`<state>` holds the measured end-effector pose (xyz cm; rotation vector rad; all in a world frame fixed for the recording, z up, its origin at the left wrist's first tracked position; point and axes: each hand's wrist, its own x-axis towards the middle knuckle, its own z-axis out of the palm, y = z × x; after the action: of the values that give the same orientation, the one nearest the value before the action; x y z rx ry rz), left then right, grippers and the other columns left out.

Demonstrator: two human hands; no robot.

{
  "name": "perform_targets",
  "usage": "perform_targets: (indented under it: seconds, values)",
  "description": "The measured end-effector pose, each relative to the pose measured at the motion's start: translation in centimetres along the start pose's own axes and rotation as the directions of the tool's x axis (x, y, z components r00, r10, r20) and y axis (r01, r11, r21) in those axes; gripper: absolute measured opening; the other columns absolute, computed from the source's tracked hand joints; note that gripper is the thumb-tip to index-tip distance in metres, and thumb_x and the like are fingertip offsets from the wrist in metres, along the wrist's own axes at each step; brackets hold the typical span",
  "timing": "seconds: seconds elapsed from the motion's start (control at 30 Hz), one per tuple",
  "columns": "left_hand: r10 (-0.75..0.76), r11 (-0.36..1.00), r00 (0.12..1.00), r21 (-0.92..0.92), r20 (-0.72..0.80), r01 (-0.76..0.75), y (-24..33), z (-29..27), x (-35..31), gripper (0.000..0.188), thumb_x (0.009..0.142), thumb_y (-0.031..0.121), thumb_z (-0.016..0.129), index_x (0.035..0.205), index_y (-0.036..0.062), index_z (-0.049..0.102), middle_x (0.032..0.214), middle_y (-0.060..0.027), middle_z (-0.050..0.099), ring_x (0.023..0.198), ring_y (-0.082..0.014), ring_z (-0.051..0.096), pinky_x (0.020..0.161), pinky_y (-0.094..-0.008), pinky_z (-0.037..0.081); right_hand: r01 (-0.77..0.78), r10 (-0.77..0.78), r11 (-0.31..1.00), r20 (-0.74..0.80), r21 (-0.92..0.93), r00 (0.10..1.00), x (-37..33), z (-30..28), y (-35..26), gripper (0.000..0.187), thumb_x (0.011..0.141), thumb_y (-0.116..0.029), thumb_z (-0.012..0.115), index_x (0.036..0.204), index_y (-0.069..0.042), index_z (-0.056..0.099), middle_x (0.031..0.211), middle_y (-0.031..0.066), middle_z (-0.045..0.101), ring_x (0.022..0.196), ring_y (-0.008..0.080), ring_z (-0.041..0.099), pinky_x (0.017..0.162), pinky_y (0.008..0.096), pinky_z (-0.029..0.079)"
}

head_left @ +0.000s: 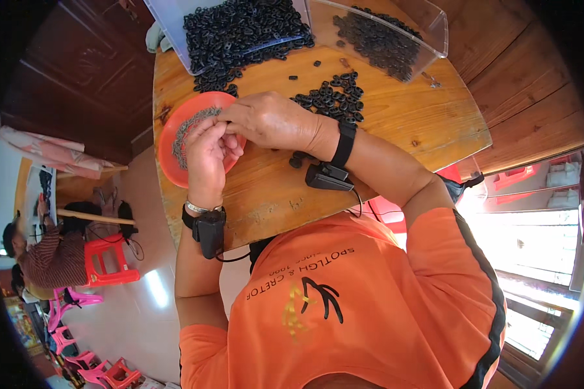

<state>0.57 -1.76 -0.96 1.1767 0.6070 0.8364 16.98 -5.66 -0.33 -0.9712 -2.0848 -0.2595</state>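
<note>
Over an orange-red plate (pixel 167 146) my two hands meet at the fingertips. Small grey metal pieces (pixel 187 133), perhaps screws, lie heaped in the plate. My left hand (pixel 207 154) is palm up with its fingers curled, thumb and forefinger pinched together. From the right my right hand (pixel 269 122) reaches across, its fingers pinched against the left fingertips. Whatever is between them is too small and hidden to make out. Beside my right wrist lies a loose pile of small black oval parts with holes (pixel 334 97); a few more black parts (pixel 298 159) sit under that wrist.
A clear plastic bin (pixel 169 32) full of black parts stands at the table's far side, some spilled before it. Another clear box (pixel 428 55) with black parts is at far right. The wooden table (pixel 266 201) has a curved edge. At left, a person (pixel 52 256) sits near red stools (pixel 107 259).
</note>
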Motion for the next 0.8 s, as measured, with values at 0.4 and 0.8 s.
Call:
perform_targets:
  seconds: [0.4, 0.8]
  values:
    - [0.176, 0.969, 0.979, 0.194, -0.102, -0.154, 0.6, -0.6, 0.8, 0.019, 0.088, 0.013, 0.048, 0.079, 0.0026, 0.060, 0.062, -0.0009, 0.054, 0.050, -0.0084, 0.051, 0.046, -0.0199, 0.039, -0.574, 0.177, 0.594, -0.605, -0.564, 0.777, 0.3, -14.7, 6.8, 0.016, 0.077, -0.003, 0.059, 0.092, 0.000, 0.064, 0.087, 0.0173, 0.062, 0.081, 0.0329, 0.060, 0.072, 0.0407, 0.049]
    - [0.171, 0.944, 0.982, 0.298, -0.081, -0.140, 0.4, -1.1, 0.5, 0.018, 0.090, 0.016, 0.047, 0.083, 0.0040, 0.060, 0.064, 0.0005, 0.053, 0.053, -0.0077, 0.051, 0.049, -0.0193, 0.039, -0.424, 0.638, 0.741, 0.349, -0.521, 0.686, -2.5, -3.5, 10.0, 0.014, 0.073, -0.017, 0.061, 0.081, -0.007, 0.067, 0.082, 0.0146, 0.064, 0.077, 0.0306, 0.061, 0.067, 0.0406, 0.049]
